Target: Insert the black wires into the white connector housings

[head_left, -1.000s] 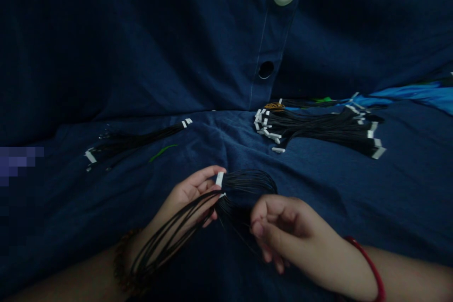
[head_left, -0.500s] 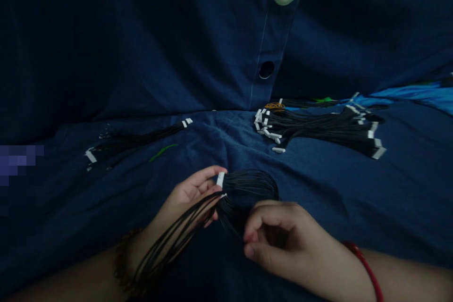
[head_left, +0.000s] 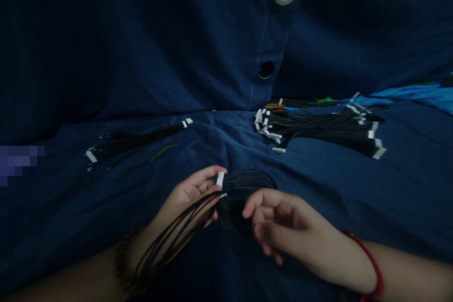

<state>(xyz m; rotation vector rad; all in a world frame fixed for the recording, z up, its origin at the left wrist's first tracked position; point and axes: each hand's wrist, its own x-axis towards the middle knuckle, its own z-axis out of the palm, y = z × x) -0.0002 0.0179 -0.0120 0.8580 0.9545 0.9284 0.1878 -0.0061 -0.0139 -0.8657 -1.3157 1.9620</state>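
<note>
Though dimly lit, shows soft, creased navy cloth [head_left: 318, 188] beneath everything. Near the bottom centre, pinches with the left hand [head_left: 191, 193], fingers closed, a bundle of thin black wires [head_left: 247, 181] at its small white plastic connector [head_left: 220, 179]; bends the glossy strands into a tight loop, tails trailing back over the beaded wrist. Meets that loop with the right hand [head_left: 283, 226], half curled, forefinger and thumb touching the fine strands; cannot tell whether gripped. Farther off on the cloth, has a flat heap of similar wires [head_left: 318, 127] at the right and a slimmer bunch [head_left: 138, 141] at the left.
</note>
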